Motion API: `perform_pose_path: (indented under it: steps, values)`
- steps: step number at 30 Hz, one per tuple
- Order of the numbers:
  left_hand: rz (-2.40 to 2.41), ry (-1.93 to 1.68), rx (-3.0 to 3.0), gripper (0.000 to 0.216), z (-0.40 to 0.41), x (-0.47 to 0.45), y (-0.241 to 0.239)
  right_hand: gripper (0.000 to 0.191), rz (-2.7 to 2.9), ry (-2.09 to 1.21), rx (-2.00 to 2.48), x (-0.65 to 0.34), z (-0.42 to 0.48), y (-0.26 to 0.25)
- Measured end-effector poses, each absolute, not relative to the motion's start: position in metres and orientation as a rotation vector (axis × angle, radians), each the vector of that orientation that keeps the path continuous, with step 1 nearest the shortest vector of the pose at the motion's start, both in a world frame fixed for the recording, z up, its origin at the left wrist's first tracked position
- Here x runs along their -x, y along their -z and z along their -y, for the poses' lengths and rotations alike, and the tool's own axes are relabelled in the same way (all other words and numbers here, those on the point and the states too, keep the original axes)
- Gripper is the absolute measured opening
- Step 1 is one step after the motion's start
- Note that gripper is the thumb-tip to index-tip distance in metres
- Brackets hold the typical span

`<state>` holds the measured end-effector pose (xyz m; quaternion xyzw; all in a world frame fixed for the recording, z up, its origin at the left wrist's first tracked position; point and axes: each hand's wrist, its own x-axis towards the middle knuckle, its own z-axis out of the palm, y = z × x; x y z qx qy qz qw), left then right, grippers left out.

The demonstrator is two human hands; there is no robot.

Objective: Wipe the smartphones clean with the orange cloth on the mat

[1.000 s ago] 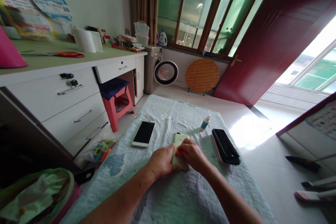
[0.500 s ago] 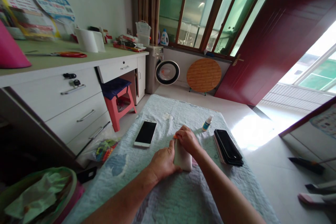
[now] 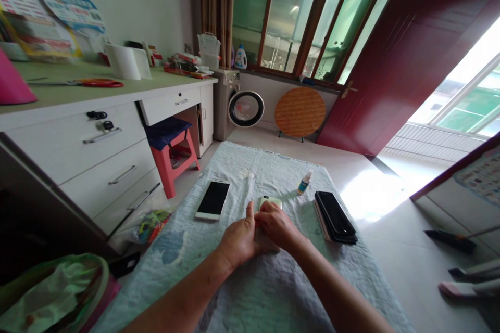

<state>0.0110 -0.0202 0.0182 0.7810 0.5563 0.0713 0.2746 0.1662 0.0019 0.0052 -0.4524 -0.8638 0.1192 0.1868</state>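
A pale phone (image 3: 269, 202) lies face down on the light blue quilted cloth (image 3: 273, 291), mostly covered by both hands. My left hand (image 3: 238, 237) grips its left edge, thumb raised along the side. My right hand (image 3: 278, 225) presses down on its back with closed fingers; whatever is under them is hidden. A white phone with a dark screen (image 3: 213, 199) lies to the left. A stack of dark phones (image 3: 335, 216) sits to the right, and a small dropper bottle (image 3: 305, 182) stands behind it.
A white desk with drawers (image 3: 97, 130) runs along the left, with a red stool (image 3: 172, 148) under it. A green bag (image 3: 54, 291) sits at the lower left. Behind are a washing machine (image 3: 234, 104), a round wooden board (image 3: 300, 113) and a red door (image 3: 410, 62).
The pale phone, tilted up on its edge half a second ago, lies flat again. My right hand has slid back toward the phone's middle, and the left thumb now sticks up.
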Motion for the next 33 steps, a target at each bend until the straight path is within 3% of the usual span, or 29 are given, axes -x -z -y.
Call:
perform_pose_path:
  steps: [7, 13, 16, 23, 33]
  values:
    - [-1.512, -0.203, -2.213, 0.088, 0.025, -0.012, -0.02, 0.021, 2.427, -0.265, 1.415, -0.166, -0.053, -0.001]
    - [-1.265, -0.289, -2.507, 0.04, 0.024, -0.01, -0.027, 0.022, 2.457, -0.191, 1.56, -0.168, -0.076, -0.001]
    - [-1.12, -0.279, -2.537, 0.027, 0.022, -0.011, -0.026, 0.025, 2.458, -0.181, 1.598, -0.167, -0.08, 0.0]
    - [-1.158, -0.299, -2.469, 0.025, 0.024, -0.014, -0.021, 0.021, 2.453, -0.158, 1.637, -0.168, -0.078, -0.003]
    - [-1.189, -0.407, -2.367, 0.043, 0.024, -0.015, -0.017, 0.015, 2.68, -0.261, 1.328, -0.164, -0.037, -0.017]
